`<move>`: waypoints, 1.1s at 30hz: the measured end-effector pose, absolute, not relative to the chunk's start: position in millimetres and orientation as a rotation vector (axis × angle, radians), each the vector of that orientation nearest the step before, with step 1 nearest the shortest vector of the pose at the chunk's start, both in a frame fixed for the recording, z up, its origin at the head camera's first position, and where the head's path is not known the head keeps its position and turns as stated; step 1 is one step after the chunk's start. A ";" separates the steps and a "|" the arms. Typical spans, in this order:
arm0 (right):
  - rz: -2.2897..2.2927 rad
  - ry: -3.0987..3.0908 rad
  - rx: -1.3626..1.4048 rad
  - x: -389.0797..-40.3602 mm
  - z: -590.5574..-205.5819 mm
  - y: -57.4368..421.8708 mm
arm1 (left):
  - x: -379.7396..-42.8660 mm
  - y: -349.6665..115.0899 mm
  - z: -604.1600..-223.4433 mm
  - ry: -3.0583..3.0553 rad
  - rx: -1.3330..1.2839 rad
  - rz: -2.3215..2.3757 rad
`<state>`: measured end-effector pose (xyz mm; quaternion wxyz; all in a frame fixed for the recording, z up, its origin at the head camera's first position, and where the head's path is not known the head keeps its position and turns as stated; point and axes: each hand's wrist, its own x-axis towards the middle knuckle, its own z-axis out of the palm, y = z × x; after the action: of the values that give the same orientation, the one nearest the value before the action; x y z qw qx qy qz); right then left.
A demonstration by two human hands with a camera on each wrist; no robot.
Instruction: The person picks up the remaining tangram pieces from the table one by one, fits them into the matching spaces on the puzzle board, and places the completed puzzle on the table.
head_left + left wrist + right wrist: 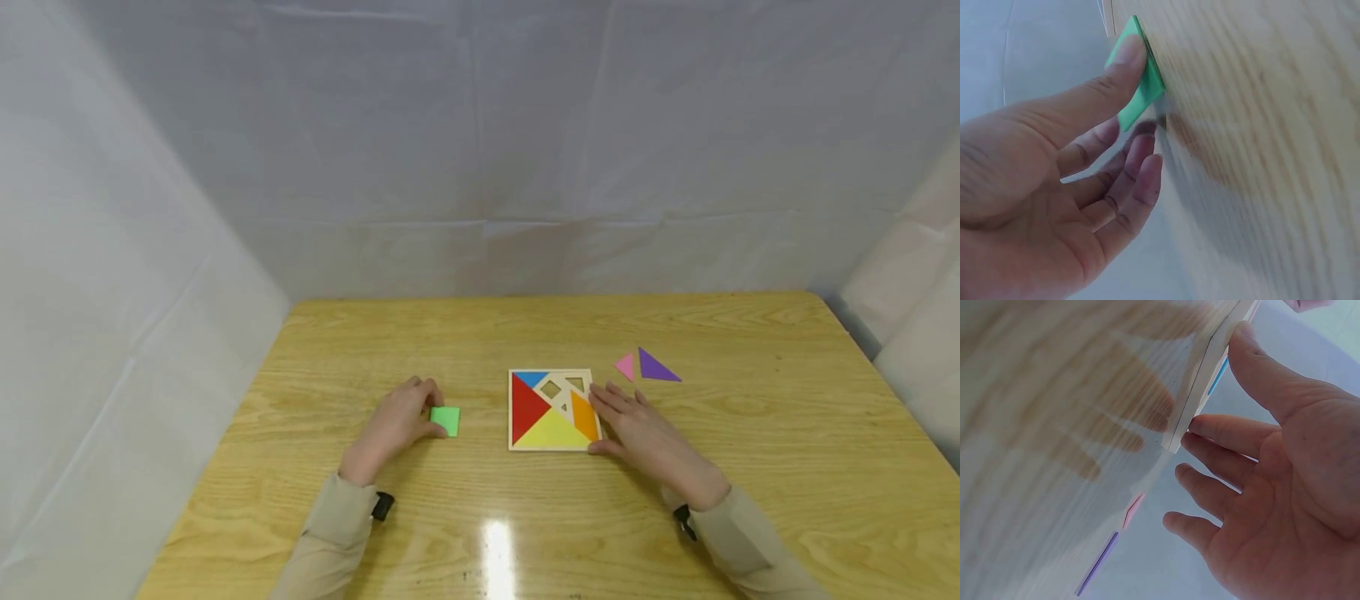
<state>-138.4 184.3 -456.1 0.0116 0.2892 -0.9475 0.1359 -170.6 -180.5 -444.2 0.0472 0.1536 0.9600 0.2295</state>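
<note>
My left hand (397, 421) pinches a green square tangram piece (447, 421) between thumb and fingers, left of the puzzle board. In the left wrist view, the thumb lies across the face of the green piece (1145, 97), which tilts close to the tabletop. My right hand (645, 433) touches the right side of the wooden tangram board (564, 394) with thumb and fingertips, fingers fairly straight. Red (527, 408), yellow (555, 432), orange (583, 417) and blue (531, 378) pieces lie in the board. Several small cut-outs show near its upper right.
A pink triangle (626, 367) and a purple triangle (657, 367) lie on the wooden table (450, 517), beyond my right hand. White cloth (480, 167) hangs behind the table and at both sides.
</note>
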 end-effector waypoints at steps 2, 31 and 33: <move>0.425 -2.955 0.903 -138.4 -456.0 184.2 | -171.6 -181.4 -444.9 2.919 0.471 0.721; 0.435 -2.973 0.888 -141.7 -458.8 184.3 | -189.9 -150.7 -438.0 2.884 0.498 1.243; 0.438 -2.971 0.891 -141.8 -459.1 183.8 | -191.5 -145.5 -437.4 2.884 0.507 1.245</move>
<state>-141.8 183.8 -459.1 0.0046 0.2844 -0.9485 0.1398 -191.5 -145.5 -437.4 -0.0202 0.1594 0.9062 0.3911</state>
